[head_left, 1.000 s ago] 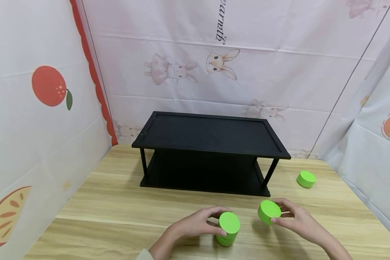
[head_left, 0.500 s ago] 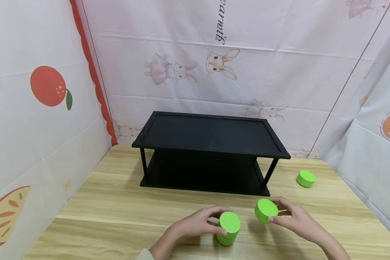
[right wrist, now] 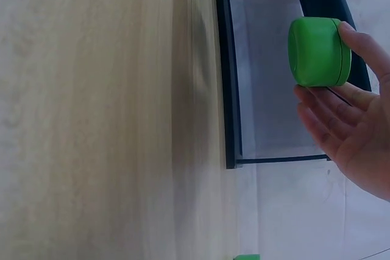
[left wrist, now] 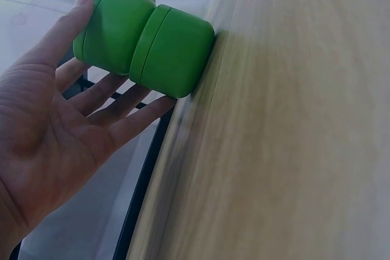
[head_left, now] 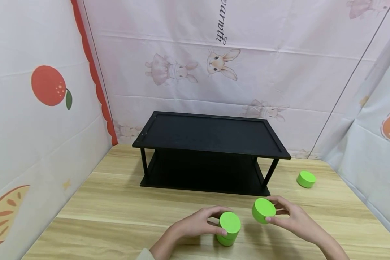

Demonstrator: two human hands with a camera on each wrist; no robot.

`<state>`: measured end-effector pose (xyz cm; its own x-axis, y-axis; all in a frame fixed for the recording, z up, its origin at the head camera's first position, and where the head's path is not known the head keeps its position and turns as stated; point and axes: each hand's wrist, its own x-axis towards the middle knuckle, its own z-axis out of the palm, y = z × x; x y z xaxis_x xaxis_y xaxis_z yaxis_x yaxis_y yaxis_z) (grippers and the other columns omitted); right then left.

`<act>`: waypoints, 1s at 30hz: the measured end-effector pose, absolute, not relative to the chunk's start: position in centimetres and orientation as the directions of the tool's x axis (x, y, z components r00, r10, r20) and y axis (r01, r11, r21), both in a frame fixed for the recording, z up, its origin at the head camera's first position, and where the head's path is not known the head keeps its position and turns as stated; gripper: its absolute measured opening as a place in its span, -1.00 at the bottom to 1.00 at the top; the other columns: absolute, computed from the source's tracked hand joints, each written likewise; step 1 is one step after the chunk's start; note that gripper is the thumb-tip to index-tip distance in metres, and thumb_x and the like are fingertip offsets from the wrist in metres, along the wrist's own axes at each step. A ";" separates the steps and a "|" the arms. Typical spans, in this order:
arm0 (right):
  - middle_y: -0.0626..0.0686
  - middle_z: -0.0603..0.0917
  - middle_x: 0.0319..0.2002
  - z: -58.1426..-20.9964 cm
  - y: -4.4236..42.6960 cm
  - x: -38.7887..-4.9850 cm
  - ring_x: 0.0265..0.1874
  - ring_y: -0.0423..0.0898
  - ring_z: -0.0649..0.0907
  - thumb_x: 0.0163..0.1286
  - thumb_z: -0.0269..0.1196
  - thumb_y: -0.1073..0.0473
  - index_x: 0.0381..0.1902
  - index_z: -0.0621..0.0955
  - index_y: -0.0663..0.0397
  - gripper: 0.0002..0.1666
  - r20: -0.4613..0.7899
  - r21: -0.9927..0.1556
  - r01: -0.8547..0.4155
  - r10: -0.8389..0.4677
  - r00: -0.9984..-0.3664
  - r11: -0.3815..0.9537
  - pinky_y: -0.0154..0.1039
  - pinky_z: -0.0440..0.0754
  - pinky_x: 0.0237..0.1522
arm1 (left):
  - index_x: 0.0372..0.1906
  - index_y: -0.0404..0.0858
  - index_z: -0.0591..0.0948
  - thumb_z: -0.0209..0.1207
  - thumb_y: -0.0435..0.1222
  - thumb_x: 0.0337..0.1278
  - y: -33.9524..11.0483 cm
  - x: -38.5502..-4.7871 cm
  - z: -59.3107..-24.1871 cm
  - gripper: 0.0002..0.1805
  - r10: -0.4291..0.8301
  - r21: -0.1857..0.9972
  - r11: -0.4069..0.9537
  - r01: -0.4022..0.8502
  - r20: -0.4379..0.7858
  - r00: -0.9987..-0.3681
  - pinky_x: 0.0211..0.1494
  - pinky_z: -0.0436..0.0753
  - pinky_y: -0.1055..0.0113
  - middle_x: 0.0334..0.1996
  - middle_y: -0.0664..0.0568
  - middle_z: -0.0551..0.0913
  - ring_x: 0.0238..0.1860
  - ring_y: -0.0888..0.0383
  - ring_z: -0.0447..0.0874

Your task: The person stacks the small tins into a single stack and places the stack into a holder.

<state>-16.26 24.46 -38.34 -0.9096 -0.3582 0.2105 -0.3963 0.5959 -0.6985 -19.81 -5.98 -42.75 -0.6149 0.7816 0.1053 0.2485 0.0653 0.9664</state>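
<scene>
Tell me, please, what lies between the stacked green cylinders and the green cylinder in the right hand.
In the head view, only bare, pale wooden tabletop shows between them.

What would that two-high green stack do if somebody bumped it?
The green stack might split mid-height, where one round piece sits on another. The left hand gripping it would probably limit that. A fallen piece could roll on its curved side.

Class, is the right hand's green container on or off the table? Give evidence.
Off: the right wrist view shows a gap between the table and the green container in the right hand.
</scene>
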 end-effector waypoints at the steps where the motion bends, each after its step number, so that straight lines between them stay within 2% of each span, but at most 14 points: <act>1: -0.01 0.58 -0.13 -38.3 24.4 -16.2 -0.22 -0.18 0.58 0.16 0.34 0.11 0.08 0.45 0.17 -0.44 0.211 -0.698 -0.398 -0.360 -0.909 0.596 -0.21 0.58 -0.17 | 0.24 -0.19 0.38 0.26 -0.31 0.07 -6.0 -19.8 -42.8 -0.41 0.782 0.966 0.064 0.249 0.106 -0.615 0.01 0.49 0.42 0.00 0.22 0.48 0.03 0.29 0.41; 15: -0.09 0.57 -0.12 -37.4 23.3 -15.9 -0.20 -0.18 0.57 0.17 0.34 0.06 0.08 0.46 0.04 -0.47 0.228 -0.682 -0.429 -0.385 -0.894 0.593 -0.22 0.56 -0.15 | 0.24 -0.20 0.38 0.26 -0.31 0.08 -6.0 -19.8 -42.8 -0.42 0.782 0.966 0.062 0.249 0.108 -0.614 0.01 0.49 0.43 0.01 0.22 0.48 0.04 0.29 0.41; 30: -0.13 0.57 -0.11 -36.6 22.4 -15.8 -0.20 -0.19 0.57 0.16 0.35 0.07 0.07 0.46 0.00 -0.47 0.268 -0.663 -0.483 -0.420 -0.867 0.573 -0.24 0.55 -0.15 | 0.24 -0.19 0.38 0.26 -0.31 0.08 -6.0 -19.9 -42.8 -0.42 0.783 0.967 0.064 0.248 0.106 -0.613 0.01 0.48 0.43 0.01 0.22 0.47 0.04 0.28 0.40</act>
